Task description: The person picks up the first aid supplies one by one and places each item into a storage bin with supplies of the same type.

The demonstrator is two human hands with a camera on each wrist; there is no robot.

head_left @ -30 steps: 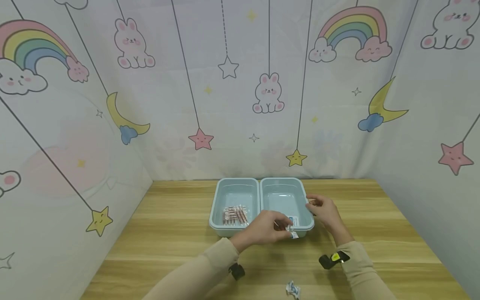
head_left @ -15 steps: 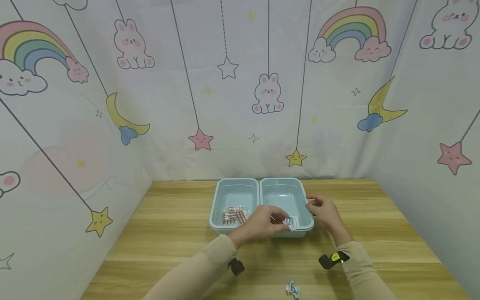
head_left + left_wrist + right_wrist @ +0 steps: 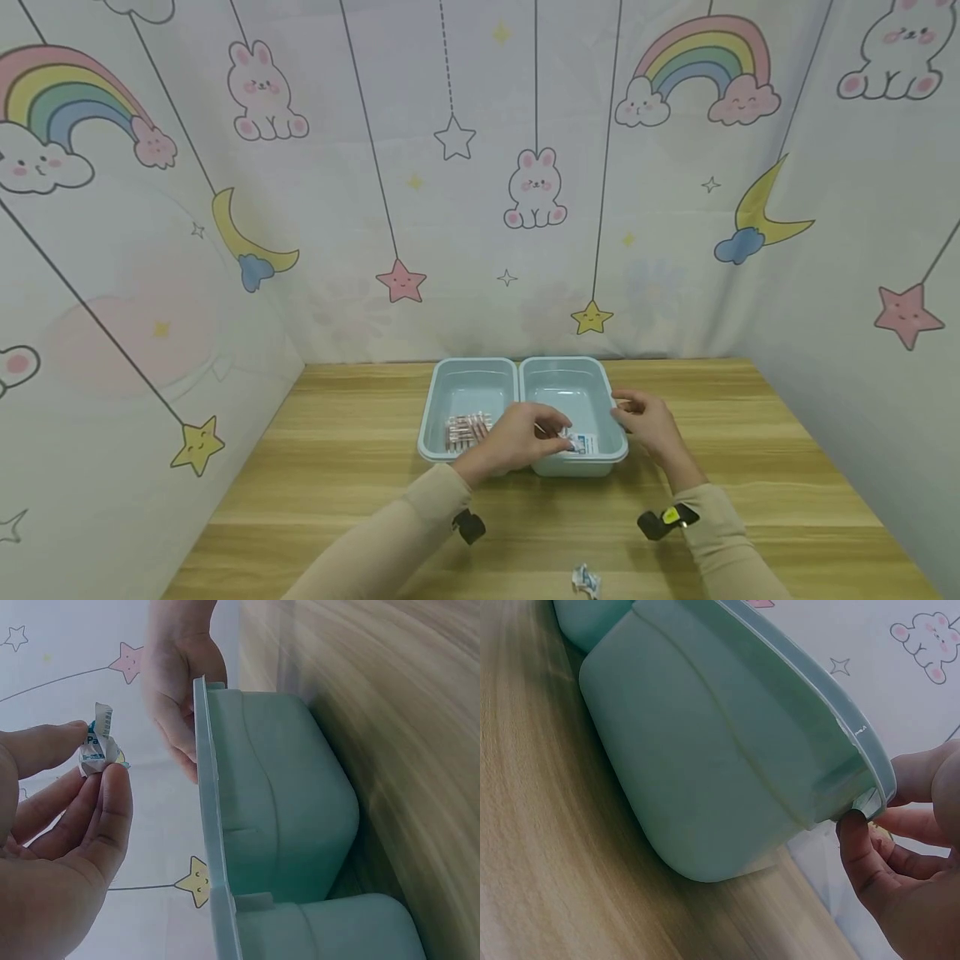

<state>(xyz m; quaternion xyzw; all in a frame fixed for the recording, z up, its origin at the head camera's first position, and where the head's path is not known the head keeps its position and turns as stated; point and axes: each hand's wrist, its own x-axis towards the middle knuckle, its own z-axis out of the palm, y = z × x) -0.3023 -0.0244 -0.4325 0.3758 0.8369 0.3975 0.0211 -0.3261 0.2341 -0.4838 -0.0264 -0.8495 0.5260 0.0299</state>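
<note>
In the left wrist view, the left hand [image 3: 67, 825] pinches a small white wrapped piece with blue print [image 3: 99, 746] between thumb and fingers. In the head view that hand [image 3: 517, 437] is over the front of the right blue bin [image 3: 566, 364]. A white and blue packet [image 3: 587, 444] lies inside this bin. The right hand [image 3: 651, 425] grips the bin's right rim; the right wrist view shows thumb and fingers [image 3: 859, 859] on either side of the rim [image 3: 881, 769].
The left blue bin [image 3: 474, 363] stands beside the right one and holds several clear-wrapped reddish-brown sticks [image 3: 467, 431]. Another white and blue wrapped piece [image 3: 586, 581] lies on the wooden table [image 3: 337, 500] near the front edge. A patterned cloth [image 3: 480, 208] hangs behind.
The left hand has moved left and slightly up with the wrapped piece, from the bin's front rim to above its inside. The right hand stays on the rim.
</note>
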